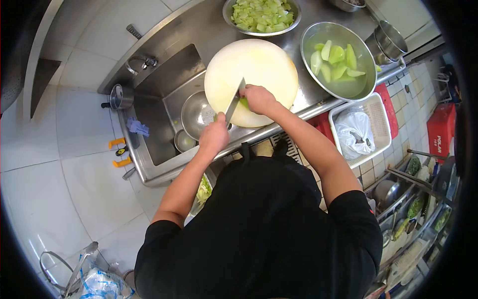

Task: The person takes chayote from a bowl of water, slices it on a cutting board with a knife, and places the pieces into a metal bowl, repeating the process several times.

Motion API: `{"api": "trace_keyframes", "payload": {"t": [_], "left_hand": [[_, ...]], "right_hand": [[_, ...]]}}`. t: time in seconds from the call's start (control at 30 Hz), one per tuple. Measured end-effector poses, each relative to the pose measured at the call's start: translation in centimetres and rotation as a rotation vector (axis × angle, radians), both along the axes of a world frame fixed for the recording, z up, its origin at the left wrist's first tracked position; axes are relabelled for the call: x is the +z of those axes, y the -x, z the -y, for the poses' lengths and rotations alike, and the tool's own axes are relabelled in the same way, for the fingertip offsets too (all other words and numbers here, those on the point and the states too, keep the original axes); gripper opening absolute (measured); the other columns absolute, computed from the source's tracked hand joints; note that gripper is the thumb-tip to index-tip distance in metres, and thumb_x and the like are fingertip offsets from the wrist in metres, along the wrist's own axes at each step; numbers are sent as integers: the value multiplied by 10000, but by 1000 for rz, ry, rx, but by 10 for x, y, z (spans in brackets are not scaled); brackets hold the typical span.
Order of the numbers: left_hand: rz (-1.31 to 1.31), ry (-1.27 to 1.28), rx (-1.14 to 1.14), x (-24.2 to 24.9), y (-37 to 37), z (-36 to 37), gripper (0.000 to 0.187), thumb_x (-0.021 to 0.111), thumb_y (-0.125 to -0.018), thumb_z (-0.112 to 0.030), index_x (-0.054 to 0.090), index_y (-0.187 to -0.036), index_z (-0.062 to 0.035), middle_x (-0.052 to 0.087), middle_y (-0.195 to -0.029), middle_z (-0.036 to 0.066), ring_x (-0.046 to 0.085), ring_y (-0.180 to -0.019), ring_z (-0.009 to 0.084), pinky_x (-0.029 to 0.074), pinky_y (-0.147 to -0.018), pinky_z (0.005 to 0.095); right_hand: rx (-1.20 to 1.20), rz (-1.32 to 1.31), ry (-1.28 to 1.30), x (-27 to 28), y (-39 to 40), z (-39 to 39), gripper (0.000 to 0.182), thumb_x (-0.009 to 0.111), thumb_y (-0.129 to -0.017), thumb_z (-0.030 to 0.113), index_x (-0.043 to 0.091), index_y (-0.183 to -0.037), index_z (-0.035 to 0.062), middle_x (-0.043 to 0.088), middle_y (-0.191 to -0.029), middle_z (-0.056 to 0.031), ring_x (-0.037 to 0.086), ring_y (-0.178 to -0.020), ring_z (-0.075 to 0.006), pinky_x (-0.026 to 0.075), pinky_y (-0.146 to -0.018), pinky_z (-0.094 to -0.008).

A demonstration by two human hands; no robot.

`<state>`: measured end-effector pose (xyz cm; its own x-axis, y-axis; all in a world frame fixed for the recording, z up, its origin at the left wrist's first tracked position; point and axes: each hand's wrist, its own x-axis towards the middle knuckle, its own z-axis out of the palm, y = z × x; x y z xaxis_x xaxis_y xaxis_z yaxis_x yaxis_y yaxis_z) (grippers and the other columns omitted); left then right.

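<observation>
A round pale cutting board (269, 65) lies beside the sink on the steel counter. Over its lower left edge, my left hand (214, 134) is closed on a knife (233, 106), whose blade slants up and right across the board. My right hand (260, 99) rests on the board just right of the blade, its fingers closed on a green vegetable piece (244, 102), mostly hidden under them. Chopped green pieces fill a metal bowl (263, 17) behind the board. Larger peeled green pieces (336, 62) sit in liquid in a bigger bowl (356, 88) to the right.
The sink (159, 124) at the left holds a metal bowl (196, 114) and a smaller one (184, 141). A faucet (142, 63) stands behind it. A white basket (381, 122) with a plastic bag (353, 132) is below the counter's right edge. Metal containers (391, 40) stand at the upper right.
</observation>
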<state>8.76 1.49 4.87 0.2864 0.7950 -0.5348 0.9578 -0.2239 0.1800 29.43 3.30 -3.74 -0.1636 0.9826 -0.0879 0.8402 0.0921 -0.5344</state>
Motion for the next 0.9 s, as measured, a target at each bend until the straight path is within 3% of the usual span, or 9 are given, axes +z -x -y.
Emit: {"api": "trace_keyframes", "payload": {"t": [0.5,0.57,0.7,0.77,0.9], "left_hand": [[31,-28,15,15,-16,10,273,496,-1036,-214,461,-1236,-32,693,-997,348,670,-979,539,497,-882,630],[17,-16,4,-9,-11,12,274,498,-1035,-217,460,-1233,-30,692,-989,352,669,-970,543,498,-873,633],[14,-56,23,15,-23,16,236,493,-1031,-191,463,-1202,-33,699,-993,333,676,-963,523,506,-858,614],[14,-35,-15,-8,-15,10,237,494,-1032,-194,461,-1203,-34,699,-988,334,675,-959,526,504,-856,616],[22,-61,27,12,-24,18,239,493,-1034,-203,461,-1201,-35,699,-985,332,675,-953,525,504,-851,616]], "right_hand": [[0,-49,-90,-3,-5,9,210,544,-908,48,701,-1043,15,712,-1046,-182,718,-974,-367,590,-864,-453],[12,-46,-103,-11,-6,12,208,539,-913,52,700,-1037,10,714,-1041,-182,720,-968,-364,592,-855,-452],[20,-24,-122,-10,-7,8,202,539,-914,54,700,-1026,4,718,-1034,-186,726,-958,-360,599,-843,-446],[15,-19,-125,-7,-8,11,204,535,-915,53,701,-1023,6,719,-1033,-187,727,-957,-361,602,-840,-444],[-27,-17,-78,-7,-5,9,191,543,-922,78,697,-1020,20,697,-1033,-179,706,-962,-371,577,-859,-454]]}}
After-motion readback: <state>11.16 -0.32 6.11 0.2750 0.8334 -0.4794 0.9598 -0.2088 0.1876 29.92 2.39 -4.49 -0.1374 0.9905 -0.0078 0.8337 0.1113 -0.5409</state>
